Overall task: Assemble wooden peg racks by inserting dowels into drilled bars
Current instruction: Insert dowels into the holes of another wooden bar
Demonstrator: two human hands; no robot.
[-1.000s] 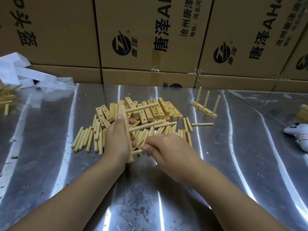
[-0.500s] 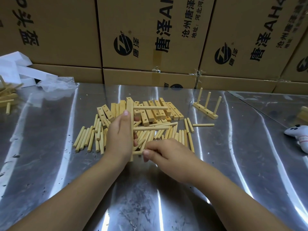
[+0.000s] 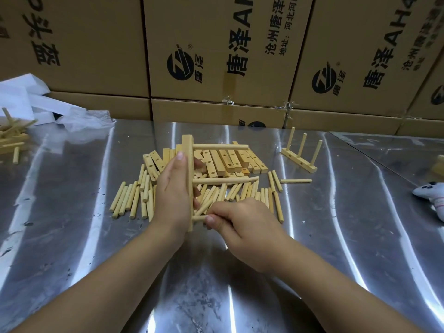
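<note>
Bar (image 3: 189, 179) now raised upright since earlier frame, my left hand (image 3: 171, 195) gripping it over table (image 3: 72, 212) centre. My right hand (image 3: 242, 223) pinches third dowel (image 3: 199, 218) at bottom hole; two seated. Finished rack (image 3: 299, 157) near far right edge; loose dowels (image 3: 129, 200) remain.

Third dowel (image 3: 200, 218) mostly covered by right hand (image 3: 242, 224); its seating in the bar (image 3: 189, 179) cannot be judged. Bar's middle hidden by left hand (image 3: 171, 195). Peg pile (image 3: 9, 138) and white toy (image 3: 432, 199) cut off by frame edges.
</note>
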